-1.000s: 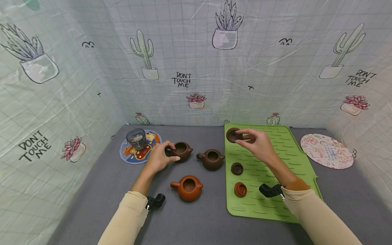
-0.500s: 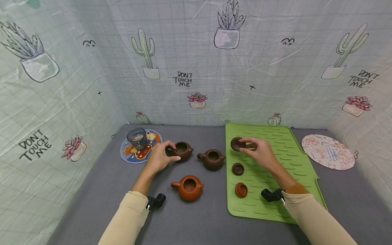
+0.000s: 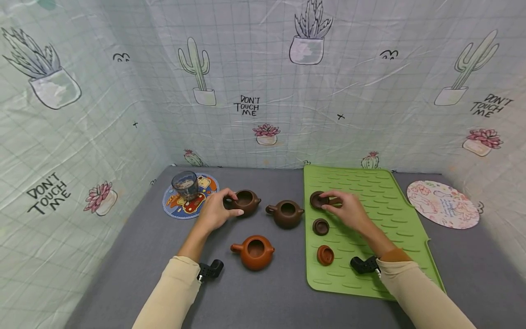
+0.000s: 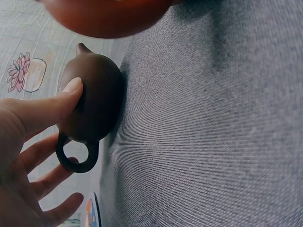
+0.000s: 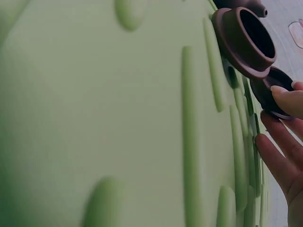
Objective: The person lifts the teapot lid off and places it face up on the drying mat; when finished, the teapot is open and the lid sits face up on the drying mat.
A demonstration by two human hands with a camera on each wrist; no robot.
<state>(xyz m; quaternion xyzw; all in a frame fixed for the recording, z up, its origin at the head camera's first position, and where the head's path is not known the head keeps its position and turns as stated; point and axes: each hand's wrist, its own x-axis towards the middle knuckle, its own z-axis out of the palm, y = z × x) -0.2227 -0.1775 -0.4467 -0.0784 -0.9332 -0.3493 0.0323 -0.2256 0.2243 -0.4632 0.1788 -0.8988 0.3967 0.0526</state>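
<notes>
My left hand (image 3: 216,212) holds a dark brown teapot (image 3: 246,202) by its body, thumb on the near side. In the left wrist view the thumb lies across the pot's side (image 4: 102,94), above its loop handle (image 4: 78,163). Over the green mat (image 3: 370,219), my right hand (image 3: 347,209) pinches a dark brown teapot lid (image 3: 316,200) at its rim, hollow side up. Nearer on the mat lie another dark brown lid (image 3: 321,227) and an orange-brown lid (image 3: 325,255). A second brown teapot (image 3: 286,214) and an orange-brown teapot (image 3: 256,252) stand lidless between the hands.
A glass (image 3: 185,185) stands on a round blue patterned coaster (image 3: 174,210) at the back left. At the far right lies a pale pink floral placemat (image 3: 444,205). A cloth printed with cacti (image 3: 287,91) hangs behind and beside the grey table (image 3: 263,297).
My right hand has brought the lid nearer to me along the mat's left side, close behind the other dark lid. The left hand keeps its place on the teapot.
</notes>
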